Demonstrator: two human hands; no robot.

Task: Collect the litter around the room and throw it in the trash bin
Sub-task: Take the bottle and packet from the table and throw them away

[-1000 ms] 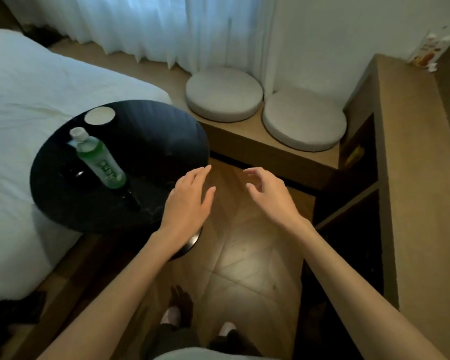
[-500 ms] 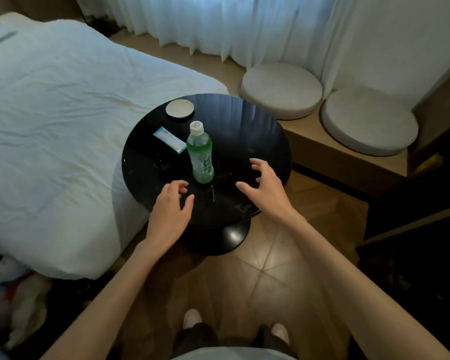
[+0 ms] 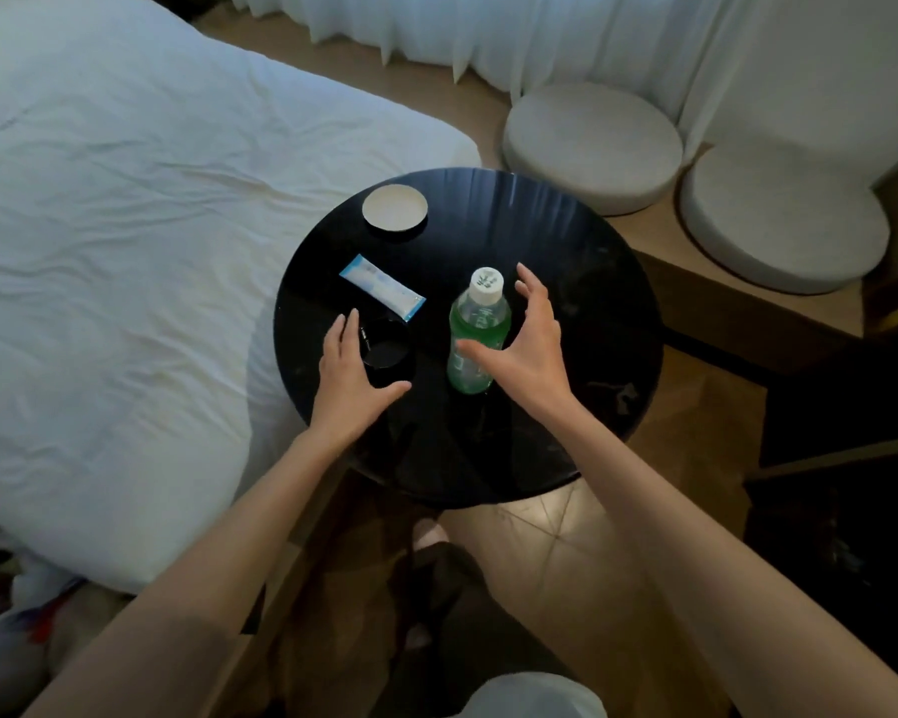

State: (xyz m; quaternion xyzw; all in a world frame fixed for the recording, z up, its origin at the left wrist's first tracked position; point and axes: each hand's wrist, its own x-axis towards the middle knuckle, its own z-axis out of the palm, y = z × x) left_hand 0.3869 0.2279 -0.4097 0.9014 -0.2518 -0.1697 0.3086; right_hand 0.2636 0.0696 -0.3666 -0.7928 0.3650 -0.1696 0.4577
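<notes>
No legible text: bottle (image 3: pixel 478 334) label print blurred, sachet (image 3: pixel 382 286) marking too small.

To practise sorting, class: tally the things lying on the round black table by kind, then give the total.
On the round black table:
green plastic bottle: 1
blue and white sachet: 1
round beige disc: 1
small black cup: 1
Total: 4
</notes>
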